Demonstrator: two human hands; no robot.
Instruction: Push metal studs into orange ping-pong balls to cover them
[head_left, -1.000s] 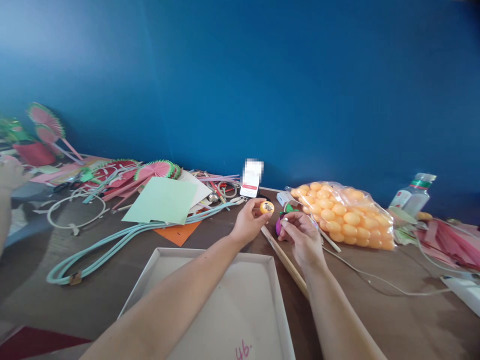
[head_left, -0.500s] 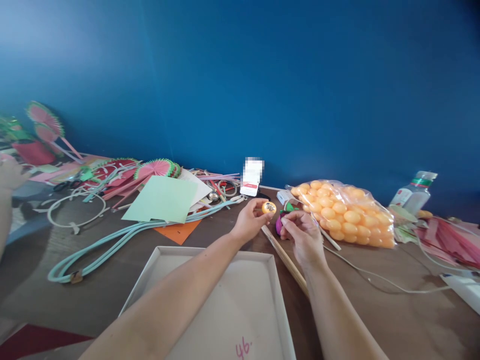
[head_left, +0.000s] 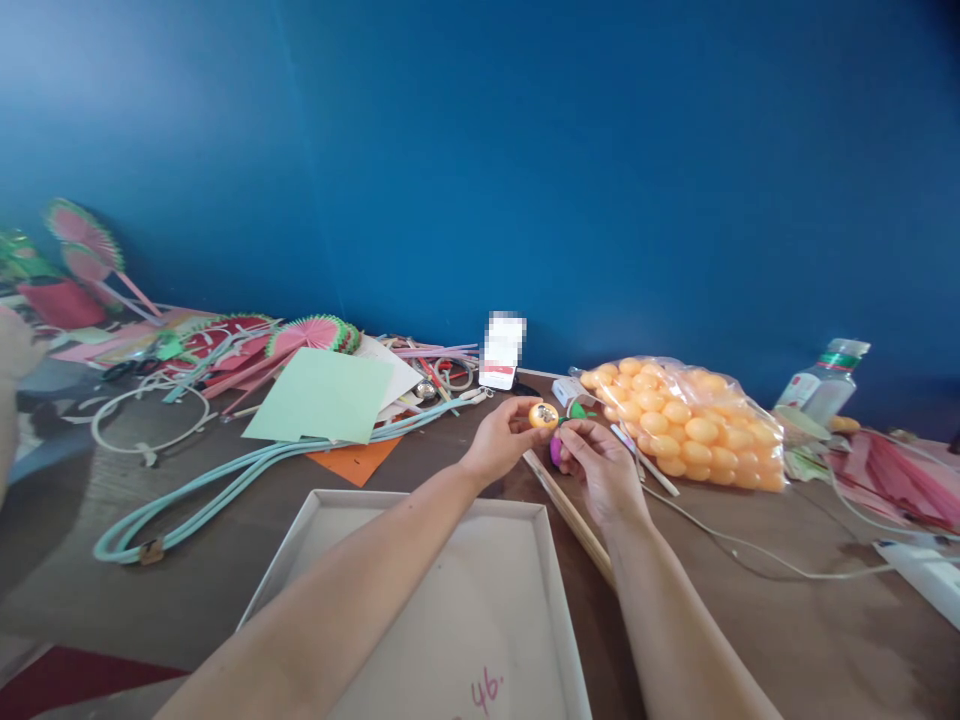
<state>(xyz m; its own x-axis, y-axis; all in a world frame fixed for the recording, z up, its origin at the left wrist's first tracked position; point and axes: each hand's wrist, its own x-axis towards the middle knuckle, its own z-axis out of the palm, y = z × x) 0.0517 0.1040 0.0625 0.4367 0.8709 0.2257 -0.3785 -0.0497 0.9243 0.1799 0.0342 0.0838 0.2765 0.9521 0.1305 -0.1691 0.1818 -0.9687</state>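
Observation:
My left hand [head_left: 496, 440] pinches a small orange ball [head_left: 543, 415] that has dark and pale marks, or an opening, on its upper side. Close beside it, my right hand [head_left: 604, 470] is closed, its thumb and fingertips brought up against the ball's right side. A small purple piece [head_left: 556, 450] shows at the right fingertips, partly covered by them. Just behind them is a green piece [head_left: 577, 411]. Whatever tiny thing the right fingertips grip is too small to tell.
An open cardboard tray [head_left: 551, 580] marked "46" lies in front of me, beside wooden sticks [head_left: 577, 525]. To the right are a bag of orange balls [head_left: 686, 425], a bottle [head_left: 825, 385] and a cable. Leftward lie green paper [head_left: 322, 395], blue tubes [head_left: 247, 480] and another person's arm [head_left: 11, 390].
My right fingertips have come in against the orange ball, which has shifted slightly right. More of the green piece now shows behind the hands. The view has shifted slightly.

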